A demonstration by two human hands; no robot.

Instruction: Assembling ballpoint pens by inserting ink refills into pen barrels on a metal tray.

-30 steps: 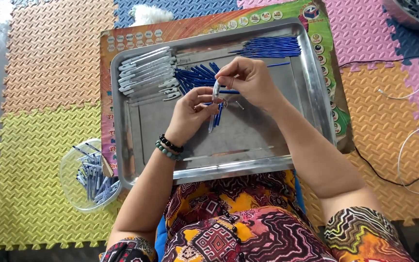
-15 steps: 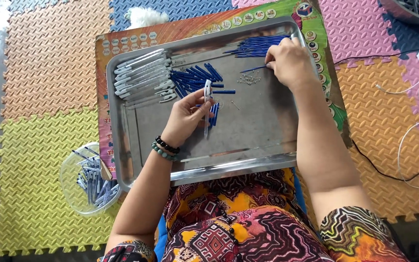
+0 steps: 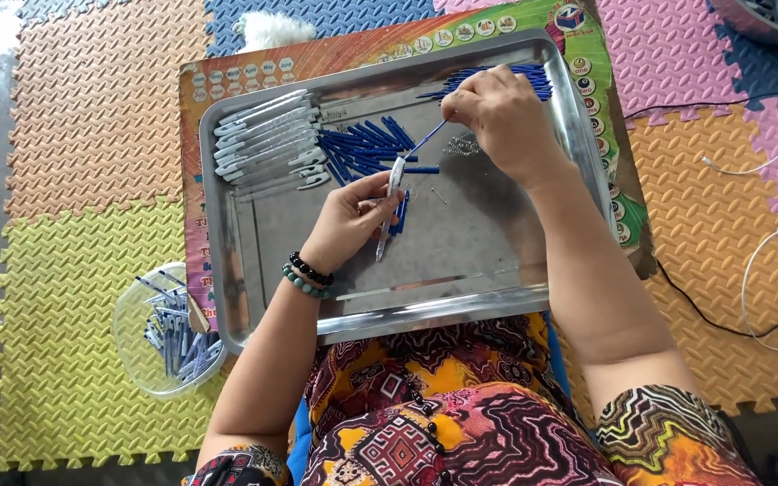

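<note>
My left hand (image 3: 348,220) pinches a slim clear plastic pen barrel (image 3: 393,202) over the middle of the shiny steel tray (image 3: 227,270); my right hand (image 3: 502,121) has fingertips closed on a thin blue refill tube (image 3: 425,139). I judge both light, smooth and a bit bendy, best held near their ends. The raised tray rim is close, with bare metal below the hands

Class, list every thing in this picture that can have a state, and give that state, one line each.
Left hand: gripping a clear pen barrel, upright.
Right hand: pinching a thin blue refill, tilted towards the barrel.
Rectangular steel tray: flat, holding sorted parts.
Clear plastic bowl: partly filled with pens.
</note>
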